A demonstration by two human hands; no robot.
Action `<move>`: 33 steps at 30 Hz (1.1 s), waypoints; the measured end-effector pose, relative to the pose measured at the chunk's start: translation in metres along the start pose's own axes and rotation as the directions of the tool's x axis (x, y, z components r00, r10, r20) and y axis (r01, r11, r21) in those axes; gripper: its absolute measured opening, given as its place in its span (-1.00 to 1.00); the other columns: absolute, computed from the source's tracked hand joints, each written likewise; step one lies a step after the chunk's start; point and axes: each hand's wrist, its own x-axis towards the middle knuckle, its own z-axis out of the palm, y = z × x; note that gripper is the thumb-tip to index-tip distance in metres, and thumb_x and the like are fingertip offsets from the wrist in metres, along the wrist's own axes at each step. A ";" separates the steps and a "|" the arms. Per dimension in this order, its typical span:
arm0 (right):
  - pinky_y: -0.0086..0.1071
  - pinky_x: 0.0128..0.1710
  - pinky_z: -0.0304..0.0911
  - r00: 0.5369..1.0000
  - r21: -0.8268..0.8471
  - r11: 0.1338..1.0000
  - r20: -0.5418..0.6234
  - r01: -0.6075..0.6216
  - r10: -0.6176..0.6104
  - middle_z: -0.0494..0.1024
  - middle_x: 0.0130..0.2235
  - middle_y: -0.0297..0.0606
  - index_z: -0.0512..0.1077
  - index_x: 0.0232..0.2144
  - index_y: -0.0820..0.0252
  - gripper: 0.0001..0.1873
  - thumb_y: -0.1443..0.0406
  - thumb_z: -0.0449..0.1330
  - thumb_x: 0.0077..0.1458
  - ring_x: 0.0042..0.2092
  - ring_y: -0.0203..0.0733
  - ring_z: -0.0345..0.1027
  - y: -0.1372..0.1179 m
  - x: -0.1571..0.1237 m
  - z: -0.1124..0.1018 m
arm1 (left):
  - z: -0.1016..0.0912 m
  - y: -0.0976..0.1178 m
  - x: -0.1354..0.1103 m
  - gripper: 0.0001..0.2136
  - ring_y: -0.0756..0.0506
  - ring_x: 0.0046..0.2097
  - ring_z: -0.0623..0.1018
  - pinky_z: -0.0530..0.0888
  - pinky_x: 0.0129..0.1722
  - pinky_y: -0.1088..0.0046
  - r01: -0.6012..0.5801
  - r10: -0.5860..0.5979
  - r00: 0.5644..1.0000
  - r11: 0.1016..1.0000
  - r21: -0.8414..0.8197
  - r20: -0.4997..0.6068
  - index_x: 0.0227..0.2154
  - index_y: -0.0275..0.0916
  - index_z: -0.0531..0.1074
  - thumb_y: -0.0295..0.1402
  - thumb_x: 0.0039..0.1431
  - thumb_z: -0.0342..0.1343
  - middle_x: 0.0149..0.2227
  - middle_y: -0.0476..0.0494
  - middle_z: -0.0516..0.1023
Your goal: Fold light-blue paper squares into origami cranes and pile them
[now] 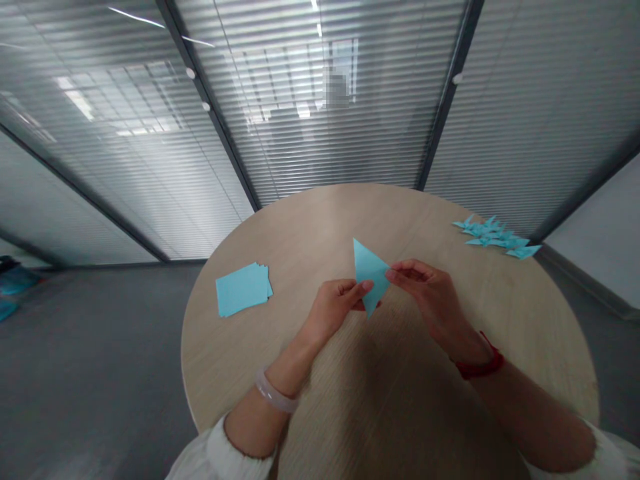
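A light blue paper folded into a triangle (369, 270) is held just above the round wooden table (310, 227), near its middle. My left hand (336, 307) pinches the triangle's lower left edge with thumb and fingers closed on it. My right hand (425, 287) pinches its right corner, fingers curled. A pale bangle sits on my left wrist and a red cord on my right wrist.
A small stack of flat blue paper squares (243, 289) lies on the table's left side. A pile of several folded blue paper pieces (497, 237) lies at the far right edge. Glass walls with blinds stand behind the table; grey floor surrounds it.
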 end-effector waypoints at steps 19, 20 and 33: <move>-0.39 -0.34 0.24 0.998 0.066 0.997 -0.055 0.036 -0.032 0.53 -0.46 -0.34 0.52 -0.50 0.18 -0.78 0.22 0.41 -0.27 -0.38 -0.27 0.35 0.004 0.003 -0.001 | 0.003 -0.010 0.001 -0.60 -0.10 -0.50 0.59 0.52 -0.40 0.37 0.127 -0.118 0.988 0.988 -0.088 0.099 -0.53 -0.36 0.48 -0.02 -0.04 0.20 -0.55 -0.19 0.58; -0.39 -0.34 0.24 0.998 0.071 0.997 -0.053 0.035 -0.031 0.53 -0.46 -0.34 0.52 -0.51 0.18 -0.78 0.22 0.41 -0.27 -0.38 -0.27 0.35 0.004 0.003 -0.001 | 0.003 -0.010 0.000 -0.60 -0.10 -0.49 0.59 0.52 -0.40 0.36 0.127 -0.118 0.988 0.988 -0.089 0.102 -0.52 -0.36 0.48 -0.02 -0.04 0.19 -0.54 -0.19 0.58; -0.39 -0.36 0.25 0.991 0.084 0.995 -0.125 0.046 -0.036 0.54 -0.46 -0.34 0.52 -0.49 0.16 -0.74 0.20 0.41 -0.30 -0.39 -0.26 0.36 0.006 0.006 -0.003 | 0.003 -0.017 0.002 -0.62 -0.08 -0.51 0.56 0.49 -0.45 0.39 0.087 -0.073 0.982 0.994 -0.074 0.174 -0.52 -0.33 0.42 -0.03 0.04 0.11 -0.56 -0.16 0.54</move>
